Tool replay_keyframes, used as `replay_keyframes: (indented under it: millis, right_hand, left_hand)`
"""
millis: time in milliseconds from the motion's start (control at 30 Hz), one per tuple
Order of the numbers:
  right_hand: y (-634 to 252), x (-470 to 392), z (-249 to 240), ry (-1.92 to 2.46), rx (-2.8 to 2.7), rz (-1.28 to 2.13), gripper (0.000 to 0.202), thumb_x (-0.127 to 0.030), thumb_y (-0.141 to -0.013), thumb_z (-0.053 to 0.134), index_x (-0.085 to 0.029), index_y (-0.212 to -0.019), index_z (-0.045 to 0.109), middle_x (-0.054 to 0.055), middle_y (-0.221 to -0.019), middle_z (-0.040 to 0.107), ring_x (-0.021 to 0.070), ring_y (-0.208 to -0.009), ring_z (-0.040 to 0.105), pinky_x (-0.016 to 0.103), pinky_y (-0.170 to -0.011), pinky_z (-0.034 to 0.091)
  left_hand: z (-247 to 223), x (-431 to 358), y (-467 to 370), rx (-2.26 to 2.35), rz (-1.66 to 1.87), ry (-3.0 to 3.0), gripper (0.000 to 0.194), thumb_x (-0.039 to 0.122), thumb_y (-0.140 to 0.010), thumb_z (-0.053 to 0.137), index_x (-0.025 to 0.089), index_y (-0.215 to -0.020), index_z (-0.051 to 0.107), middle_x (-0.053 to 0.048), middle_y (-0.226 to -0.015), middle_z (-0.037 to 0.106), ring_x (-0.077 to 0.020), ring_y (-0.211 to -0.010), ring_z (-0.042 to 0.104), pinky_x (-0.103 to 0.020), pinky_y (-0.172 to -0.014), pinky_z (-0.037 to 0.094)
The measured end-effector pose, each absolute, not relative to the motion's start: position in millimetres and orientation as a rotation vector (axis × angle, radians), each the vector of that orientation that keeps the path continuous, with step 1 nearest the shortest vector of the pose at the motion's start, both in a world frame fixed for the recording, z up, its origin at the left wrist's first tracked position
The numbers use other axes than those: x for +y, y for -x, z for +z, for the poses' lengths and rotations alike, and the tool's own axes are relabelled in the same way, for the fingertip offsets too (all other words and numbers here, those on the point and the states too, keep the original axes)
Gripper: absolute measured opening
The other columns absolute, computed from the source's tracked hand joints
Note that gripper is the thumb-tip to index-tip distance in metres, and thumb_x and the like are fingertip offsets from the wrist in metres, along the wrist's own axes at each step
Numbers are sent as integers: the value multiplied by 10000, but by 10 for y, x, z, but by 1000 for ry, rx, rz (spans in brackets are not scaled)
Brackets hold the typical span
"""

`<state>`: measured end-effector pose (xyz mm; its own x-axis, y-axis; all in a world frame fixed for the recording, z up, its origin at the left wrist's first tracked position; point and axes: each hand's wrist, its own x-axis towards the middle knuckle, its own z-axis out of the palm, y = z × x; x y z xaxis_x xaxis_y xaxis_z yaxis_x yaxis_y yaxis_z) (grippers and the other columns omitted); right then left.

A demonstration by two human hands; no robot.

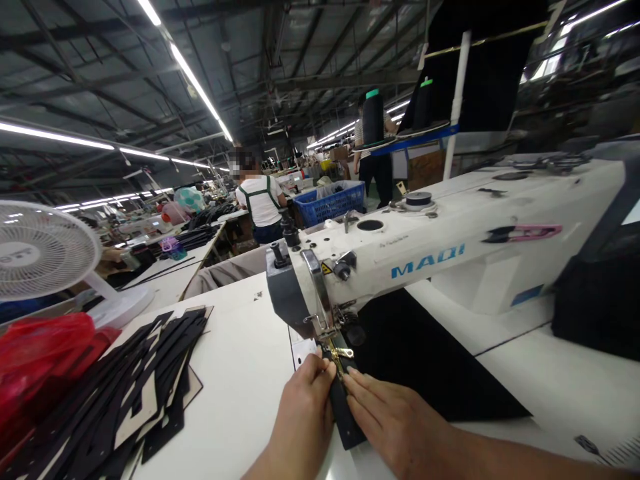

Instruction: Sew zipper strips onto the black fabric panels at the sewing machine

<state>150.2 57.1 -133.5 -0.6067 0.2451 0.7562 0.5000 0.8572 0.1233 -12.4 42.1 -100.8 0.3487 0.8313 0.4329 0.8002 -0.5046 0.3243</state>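
Observation:
A black strip (345,417) with a gold zipper (343,353) lies under the needle area of a white sewing machine (425,257). My left hand (304,407) is closed on the strip's left edge, thumb and index finger pressed together close to the presser foot. On the right side, my right hand (387,410) rests with its fingers together along the strip beside the zipper. A large black fabric piece (430,360) spreads under the machine arm, to the right of the strip.
Many black and beige strips (135,393) are piled at the left, near a red plastic bag (45,367) and a white fan (45,253). Pink-handled snips (530,232) lie on the machine. Beyond are a blue basket (330,202) and a person (263,203) facing away.

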Motion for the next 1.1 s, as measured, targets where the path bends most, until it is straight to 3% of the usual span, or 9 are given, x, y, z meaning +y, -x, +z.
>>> replay_keyframes:
  millis: [167,333,567,800,900,1100]
  right_hand:
    - [-1532,563,-1244,540,-2192,-292,298,-52,-804,369,-86,-904,647,130,-955,679,204,-934,613,283,-830,490]
    - [-1634,656,-846,817,-2322,340,152,-283,-825,506,-196,-835,631,32,-817,657,166,-763,604,273,-708,477]
    - [-1377,1089,-898,1424,-2206,315,84,-260,-747,577,-177,-751,573,52,-825,626,207,-849,568,301,-753,381]
    - [-1331,1269,-873,1550,-2158,420,155,-309,-769,520,-185,-747,611,56,-778,664,206,-777,621,267,-638,391]
    - [-1353,1347,-861,1566,-2148,433,154,-280,-772,508,-171,-751,615,67,-755,668,212,-743,626,272,-612,389]
    - [-1421,1292,-876,1397,-2218,497,130,-295,-712,591,-195,-634,563,-23,-701,650,135,-695,599,226,-639,380]
  left_hand:
    - [-977,433,131,1491,833,-2499,283,45,-763,408,148,-965,577,-115,-914,572,-209,-804,596,-331,-718,532]
    - [-890,307,67,1520,759,-2482,328,31,-631,473,141,-919,587,-118,-928,567,-242,-843,570,-386,-760,520]
    - [-868,286,45,1582,696,-2533,315,27,-650,457,134,-915,590,-123,-943,561,-233,-841,563,-391,-782,517]
    - [-901,309,71,1529,706,-2708,364,33,-620,451,143,-941,583,-114,-979,568,-258,-938,542,-480,-920,452]
    - [-913,300,73,1535,739,-2715,358,39,-638,445,143,-950,585,-120,-995,570,-263,-957,544,-479,-900,471]
    - [-911,295,81,1533,713,-2712,360,41,-623,463,134,-945,593,-128,-1014,566,-273,-972,542,-485,-899,472]
